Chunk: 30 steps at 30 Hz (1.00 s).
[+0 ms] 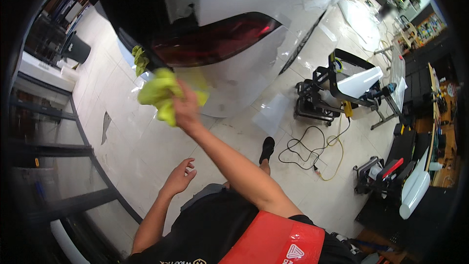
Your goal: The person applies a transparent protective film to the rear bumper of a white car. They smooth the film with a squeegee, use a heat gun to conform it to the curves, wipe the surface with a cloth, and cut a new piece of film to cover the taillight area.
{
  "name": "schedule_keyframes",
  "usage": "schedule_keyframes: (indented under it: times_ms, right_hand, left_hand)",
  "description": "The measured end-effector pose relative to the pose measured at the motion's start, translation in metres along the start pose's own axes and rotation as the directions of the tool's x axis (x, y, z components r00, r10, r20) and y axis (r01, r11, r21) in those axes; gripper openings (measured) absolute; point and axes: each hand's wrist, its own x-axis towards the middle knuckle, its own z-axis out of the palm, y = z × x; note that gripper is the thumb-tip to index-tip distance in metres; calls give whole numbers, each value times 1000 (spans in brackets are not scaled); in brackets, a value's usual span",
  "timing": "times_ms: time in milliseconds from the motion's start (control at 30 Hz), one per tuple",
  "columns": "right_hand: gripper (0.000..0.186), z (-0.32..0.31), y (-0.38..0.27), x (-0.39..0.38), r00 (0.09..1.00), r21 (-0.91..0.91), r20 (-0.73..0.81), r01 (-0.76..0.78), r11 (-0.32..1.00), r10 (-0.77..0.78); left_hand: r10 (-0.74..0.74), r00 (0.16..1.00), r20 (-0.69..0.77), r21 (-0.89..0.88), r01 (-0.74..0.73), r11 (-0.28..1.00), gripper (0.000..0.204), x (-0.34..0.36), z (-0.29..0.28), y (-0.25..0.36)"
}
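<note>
right hand (186,107) grips a yellow-green cloth (159,93); the tail light (215,41) lies beyond it, long axis slanting rightward; left hand (179,179), empty, half-curled, is farther.

Glass panels (71,168) border the pale tiled floor (141,151)

Cloth (160,93) in right hand (187,106), near tail light (215,41); cart (332,80) right of car (244,85); bin (78,49) left.
</note>
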Motion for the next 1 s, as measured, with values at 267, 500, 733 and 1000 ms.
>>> schedule_keyframes:
  times_ms: [267,500,733,1000]
  right_hand:
    - [30,-86,-95,44,871,67,-483,140,988,-91]
    - [41,33,-45,99,660,-751,-207,365,550,-722]
    - [44,104,1,35,889,-519,191,452,725,-417]
    - [38,-49,-49,-100,674,-480,413,-411,775,613]
  left_hand:
    - [-212,972,-106,-155,194,969,57,-88,63,-111]
    - [-381,901,-206,-239,331,913,58,-134,54,-100]
    - [-251,916,-313,-220,187,957,58,-120,-16,-17]
    - [66,790,-609,-256,-275,927,59,-39,-46,70]
